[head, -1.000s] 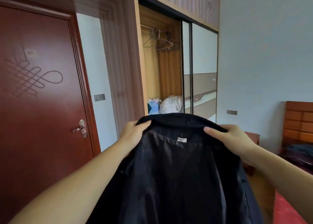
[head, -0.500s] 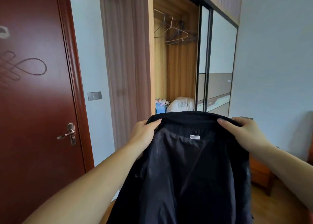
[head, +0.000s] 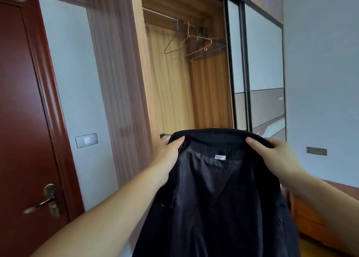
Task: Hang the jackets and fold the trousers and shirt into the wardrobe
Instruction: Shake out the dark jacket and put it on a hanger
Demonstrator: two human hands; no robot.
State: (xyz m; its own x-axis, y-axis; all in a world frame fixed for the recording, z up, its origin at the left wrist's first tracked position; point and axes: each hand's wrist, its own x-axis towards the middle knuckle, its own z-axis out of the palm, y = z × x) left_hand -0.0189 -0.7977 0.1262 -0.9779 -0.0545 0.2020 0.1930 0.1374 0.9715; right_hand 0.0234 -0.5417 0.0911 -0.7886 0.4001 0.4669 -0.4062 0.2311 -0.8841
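Bedroom, open wardrobe [head: 186, 82], bare hangers [head: 196, 45]. Jacket [head: 217, 194]: soft, limp, likely light; left hand [head: 171, 152] and right hand [head: 272, 155] pinch its shoulders, the best hold.

A dark red wooden door [head: 21, 120] with a worn metal lever handle [head: 45, 201] fills the left side, set in a matching red frame. On the pale wall strip just beside that frame sits a grey rectangular light switch plate [head: 86, 140], and a second, brownish rectangular wall plate [head: 316, 151] is fixed to the pale wall [head: 320, 62] on the right. Low at the right edge stands an orange-brown wooden cabinet [head: 310, 218] with a darker reddish top.
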